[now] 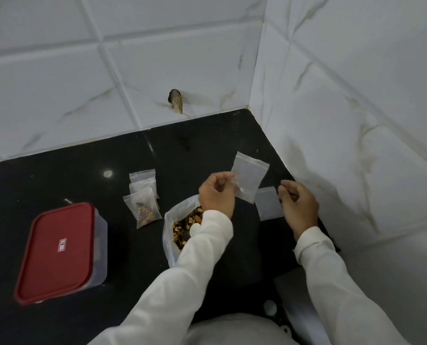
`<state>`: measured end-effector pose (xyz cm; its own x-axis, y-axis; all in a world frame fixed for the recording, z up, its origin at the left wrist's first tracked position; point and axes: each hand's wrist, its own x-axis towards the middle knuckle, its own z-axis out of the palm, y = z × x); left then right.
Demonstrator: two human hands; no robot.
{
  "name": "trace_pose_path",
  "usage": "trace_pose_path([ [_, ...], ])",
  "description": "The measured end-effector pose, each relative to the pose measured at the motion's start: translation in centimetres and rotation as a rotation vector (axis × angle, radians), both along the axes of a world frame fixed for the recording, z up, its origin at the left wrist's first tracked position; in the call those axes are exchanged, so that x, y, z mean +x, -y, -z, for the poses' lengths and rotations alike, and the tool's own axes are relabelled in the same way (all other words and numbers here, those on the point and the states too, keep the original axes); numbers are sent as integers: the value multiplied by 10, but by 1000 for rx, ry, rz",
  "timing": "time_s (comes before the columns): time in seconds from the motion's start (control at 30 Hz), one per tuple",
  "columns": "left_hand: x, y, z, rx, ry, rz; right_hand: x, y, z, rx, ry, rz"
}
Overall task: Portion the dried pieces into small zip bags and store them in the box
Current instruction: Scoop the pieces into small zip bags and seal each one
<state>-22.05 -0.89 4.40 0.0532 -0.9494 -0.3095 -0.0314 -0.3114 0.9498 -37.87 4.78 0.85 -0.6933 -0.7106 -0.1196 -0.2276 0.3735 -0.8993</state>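
Centrally on the black stone countertop, a large clear plastic bag sits open, filled with brown and orange dried pieces. Just above its mouth, the left hand pinches the edge of an empty small clear zip bag between thumb and curled fingers, holding it up. Right of the large bag, the right hand curls its fingers at the edge of a second empty zip bag; whether it grips it I cannot tell. Left of the large bag lies a pile of small zip bags, the nearest holding dried pieces. Further left stands a clear rectangular plastic box with its red lid on.
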Motion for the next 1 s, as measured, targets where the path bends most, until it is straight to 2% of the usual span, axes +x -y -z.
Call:
trace_pose_path([
  [0.1,39,9,-5,-47,34,78,33,4,-17,-91,197,-37],
  [0.2,76,12,-3,-52,120,148,70,12,-32,-26,316,-163],
  [0.3,108,10,0,-2,152,133,100,19,-32,78,269,-321],
  [0.4,135,4,5,19,183,70,126,23,-29,83,153,-438],
  [0.53,166,-6,9,-60,365,-66,165,25,-30,21,17,-522],
  [0.7,190,-21,3,-214,542,-89,207,27,-20,-55,-204,-554],
  [0.77,195,-22,0,-220,519,-79,220,27,-23,-109,-220,-568],
  [0.9,210,-17,-1,-126,341,-76,245,24,-23,-125,-276,-629],
  [1.0,221,-11,5,-78,339,-55,259,22,-14,-106,-194,-636],
])
